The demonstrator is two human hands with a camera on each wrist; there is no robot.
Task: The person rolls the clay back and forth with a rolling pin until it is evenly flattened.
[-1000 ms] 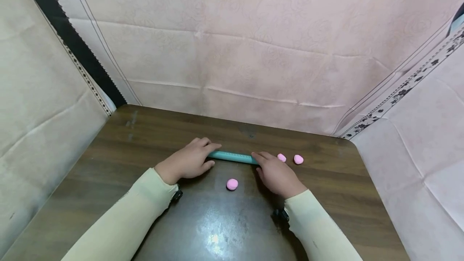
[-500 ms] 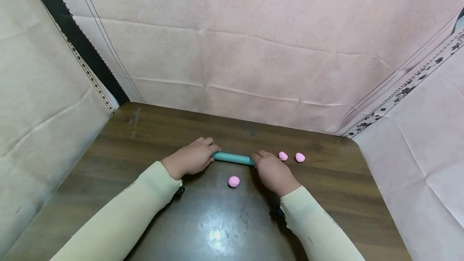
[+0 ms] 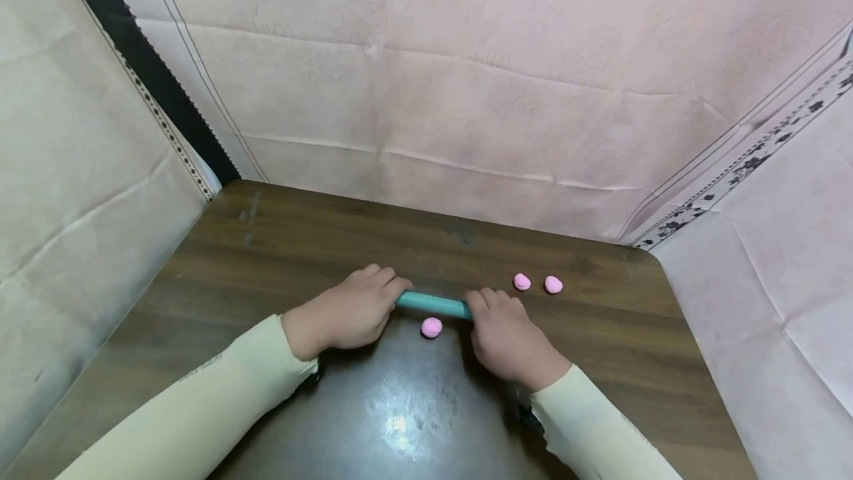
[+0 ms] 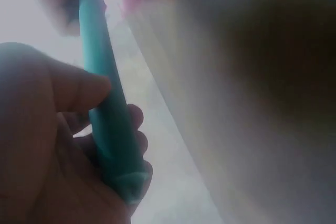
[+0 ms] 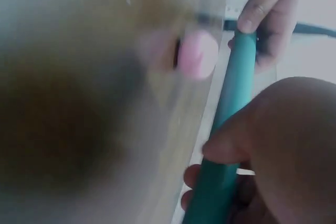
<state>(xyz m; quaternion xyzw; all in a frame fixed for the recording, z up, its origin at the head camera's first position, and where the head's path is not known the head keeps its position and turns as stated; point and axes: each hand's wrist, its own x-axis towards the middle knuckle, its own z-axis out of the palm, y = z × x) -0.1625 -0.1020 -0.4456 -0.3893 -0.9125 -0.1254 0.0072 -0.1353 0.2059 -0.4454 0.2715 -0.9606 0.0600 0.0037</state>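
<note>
Both hands grip a smooth teal rolling pin (image 3: pixel 435 305), one near each end. My left hand (image 3: pixel 363 308) holds its left end, with the thumb (image 4: pixel 86 88) along one side and the fingers curled round the other. My right hand (image 3: pixel 506 333) wraps the right end in the same way, palm hidden from the head view. Just in front of the pin's middle, on the near side, a pink dough ball (image 3: pixel 432 327) sits on the table. In the right wrist view this ball (image 5: pixel 198 55) shows beside the pin.
Two more pink dough balls, one (image 3: pixel 522 282) and another (image 3: pixel 553 284), lie on the brown wooden table (image 3: pixel 320 224) beyond my right hand. Pale patterned cloth (image 3: pixel 466 110) hangs behind the table and at both sides. Light glares off the near tabletop.
Fingers that lay looser on the rolling pin have curled round its ends. The pin has come toward me, closer to the near dough ball. The three balls stay in place.
</note>
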